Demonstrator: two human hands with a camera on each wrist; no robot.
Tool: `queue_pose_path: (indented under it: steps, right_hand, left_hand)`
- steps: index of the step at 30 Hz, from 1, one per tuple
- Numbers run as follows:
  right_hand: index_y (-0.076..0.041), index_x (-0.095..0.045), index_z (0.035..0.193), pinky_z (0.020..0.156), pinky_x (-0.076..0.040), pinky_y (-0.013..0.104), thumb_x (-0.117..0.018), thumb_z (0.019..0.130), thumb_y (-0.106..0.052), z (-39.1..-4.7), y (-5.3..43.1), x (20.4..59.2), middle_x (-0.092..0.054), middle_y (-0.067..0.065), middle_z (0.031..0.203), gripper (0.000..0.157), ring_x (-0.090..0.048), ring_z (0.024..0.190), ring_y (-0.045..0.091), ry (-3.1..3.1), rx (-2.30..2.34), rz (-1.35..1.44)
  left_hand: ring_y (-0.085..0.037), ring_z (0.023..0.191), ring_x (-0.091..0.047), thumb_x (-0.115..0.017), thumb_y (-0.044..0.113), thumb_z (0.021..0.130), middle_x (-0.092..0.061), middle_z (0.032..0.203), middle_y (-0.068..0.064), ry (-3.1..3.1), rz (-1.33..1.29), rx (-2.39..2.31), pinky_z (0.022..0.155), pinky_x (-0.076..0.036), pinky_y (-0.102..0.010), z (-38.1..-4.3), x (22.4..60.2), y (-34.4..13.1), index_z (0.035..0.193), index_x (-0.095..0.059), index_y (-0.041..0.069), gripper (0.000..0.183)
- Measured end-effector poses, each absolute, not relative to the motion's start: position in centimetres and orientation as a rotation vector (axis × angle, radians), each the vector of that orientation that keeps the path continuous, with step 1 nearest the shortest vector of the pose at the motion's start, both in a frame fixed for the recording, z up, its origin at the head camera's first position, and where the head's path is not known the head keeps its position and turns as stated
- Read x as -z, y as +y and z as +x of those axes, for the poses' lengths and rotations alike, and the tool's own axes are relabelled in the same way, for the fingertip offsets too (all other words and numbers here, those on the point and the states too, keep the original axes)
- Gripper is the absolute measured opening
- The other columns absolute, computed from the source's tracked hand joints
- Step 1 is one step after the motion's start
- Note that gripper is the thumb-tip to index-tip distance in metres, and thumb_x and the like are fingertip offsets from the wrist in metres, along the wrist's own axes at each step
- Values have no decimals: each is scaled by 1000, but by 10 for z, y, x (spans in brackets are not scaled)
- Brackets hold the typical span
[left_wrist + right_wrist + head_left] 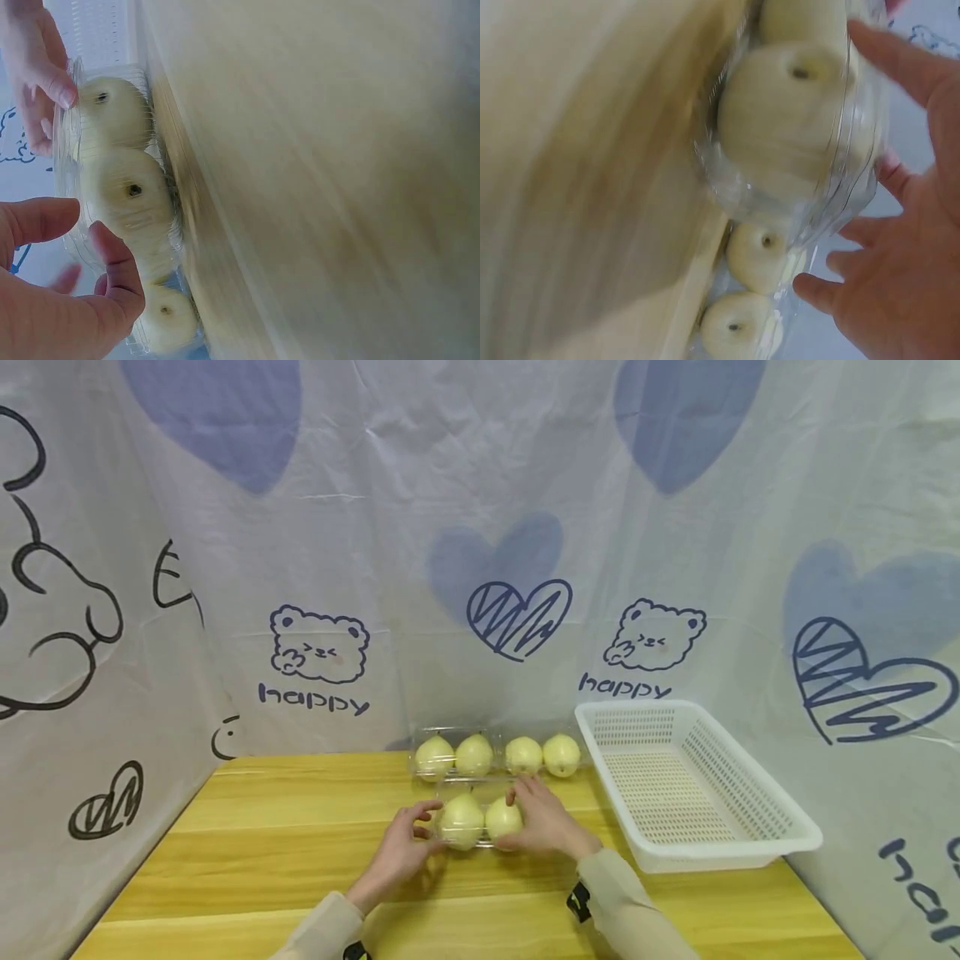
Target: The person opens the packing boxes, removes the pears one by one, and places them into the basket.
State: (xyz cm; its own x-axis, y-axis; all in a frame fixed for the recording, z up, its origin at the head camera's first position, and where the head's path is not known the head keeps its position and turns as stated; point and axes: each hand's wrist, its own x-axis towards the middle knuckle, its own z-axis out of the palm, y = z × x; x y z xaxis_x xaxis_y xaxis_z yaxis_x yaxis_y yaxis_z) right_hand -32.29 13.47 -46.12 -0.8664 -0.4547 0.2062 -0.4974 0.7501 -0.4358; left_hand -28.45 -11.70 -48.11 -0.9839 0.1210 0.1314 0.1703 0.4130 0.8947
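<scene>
A clear plastic box of pears (pixel 461 821) lies lengthwise between both hands. My left hand (pixel 405 847) is beside its left end, thumb and fingers loosely bent with a gap between them. In the left wrist view, the left thumb (pixel 49 219) stands in front of the box. My right hand (pixel 551 822) holds the right end, with thumb and forefinger spread across it. The right wrist view shows the right hand's other fingers (pixel 817 292) apart from the box. Whole pale yellow pears (pixel 780 112) show through the lid.
Just behind, two more clear boxes of pears (pixel 454 757) (pixel 543 755) stand side by side by the curtain (pixel 390 543). A white perforated basket (pixel 750 810) sits at the right on the wooden table (pixel 300 827).
</scene>
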Motion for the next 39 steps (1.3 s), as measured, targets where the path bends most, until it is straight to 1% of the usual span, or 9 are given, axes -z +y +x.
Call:
queue_pose_path:
  steps: [3, 6, 8, 15, 17, 22, 25, 31, 39]
  right_hand:
    - [-8, -51, 123, 115, -26, 60, -83, 71, -49, -332, 134, 461, -42, 20, 143, 73, -30, 141, 44, -2918, -725, 798]
    - [-11, -48, 134, 113, -27, 64, -81, 71, -56, -336, 134, 462, -32, 23, 152, 85, -28, 142, 45, -2975, -729, 773]
    - [-15, -49, 134, 111, -29, 64, -79, 70, -61, -337, 134, 463, -29, 24, 153, 84, -31, 140, 44, -2996, -710, 744]
    - [-19, -50, 128, 107, -33, 58, -75, 65, -72, -333, 128, 460, -38, 20, 145, 87, -40, 130, 39, -3017, -589, 664]
    - [-19, -49, 131, 104, -35, 55, -73, 64, -75, -331, 127, 460, -41, 19, 140, 90, -43, 127, 37, -3034, -564, 652]
    - [-21, -39, 148, 109, -29, 60, -64, 69, -80, -329, 123, 461, -38, 25, 147, 102, -38, 134, 43, -3066, -476, 676]
    - [-22, -35, 151, 110, -26, 63, -59, 73, -80, -328, 121, 464, -36, 26, 149, 100, -35, 136, 44, -3056, -442, 686]
    - [-22, -38, 150, 100, -35, 55, -47, 79, -82, -326, 117, 469, -45, 21, 141, 93, -43, 128, 38, -3029, -365, 652]
    - [-16, -40, 148, 101, -40, 54, -46, 83, -78, -324, 112, 469, -48, 23, 133, 90, -47, 120, 36, -3011, -384, 640]
  left_hand:
    - [-23, 93, -61, -73, 3, 84, -53, 118, -21, -2587, -214, 1748, 70, -54, -35, -287, 482, -117, 136, -49, -2, 57]
    - [-21, 89, -61, -72, 4, 84, -54, 115, -21, -2549, -165, 1860, 67, -55, -36, -289, 484, -116, 135, -45, -8, 58]
    - [-20, 87, -60, -71, 4, 84, -54, 114, -21, -2529, -142, 1910, 66, -55, -36, -290, 484, -115, 133, -45, -9, 57]
    - [-21, 82, -57, -70, 1, 82, -53, 112, -20, -2478, -51, 2019, 63, -52, -33, -292, 484, -115, 131, -45, -9, 56]
    - [-21, 82, -58, -72, 1, 81, -53, 112, -19, -2479, -33, 2037, 63, -51, -32, -292, 484, -114, 131, -44, -8, 58]
    - [-23, 86, -57, -74, 2, 80, -50, 115, -21, -2465, 14, 2068, 65, -51, -34, -291, 483, -112, 132, -41, -6, 62]
    - [-23, 88, -55, -74, 3, 80, -50, 118, -22, -2438, 59, 2081, 65, -51, -34, -293, 485, -110, 133, -41, -6, 63]
    - [-19, 84, -54, -76, 1, 76, -49, 119, -22, -2342, 128, 2100, 63, -49, -32, -295, 488, -103, 131, -42, -7, 66]
    - [-12, 70, -53, -74, 0, 74, -56, 110, -16, -2214, 257, 2118, 56, -46, -25, -296, 488, -96, 130, -50, -11, 62]
